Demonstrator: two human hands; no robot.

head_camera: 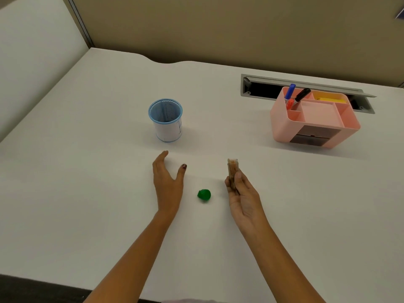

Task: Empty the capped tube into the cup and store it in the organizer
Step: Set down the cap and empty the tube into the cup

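Observation:
My right hand (242, 195) is shut on a clear tube (232, 169) filled with brownish contents, held upright with its open top uncapped. The tube's green cap (204, 195) lies on the white table between my hands. My left hand (167, 180) hovers open, fingers spread, just below the blue mesh cup (165, 120), which stands upright at the centre left of the table. The pink organizer (310, 127) sits at the right rear, well apart from both hands.
The organizer holds a blue marker (290, 91), a black marker (302, 95), a red-tipped pen and a yellow item (331, 99) in its back compartments. A grey cable slot (258, 86) is cut into the table behind it. Partition walls stand at the left and back.

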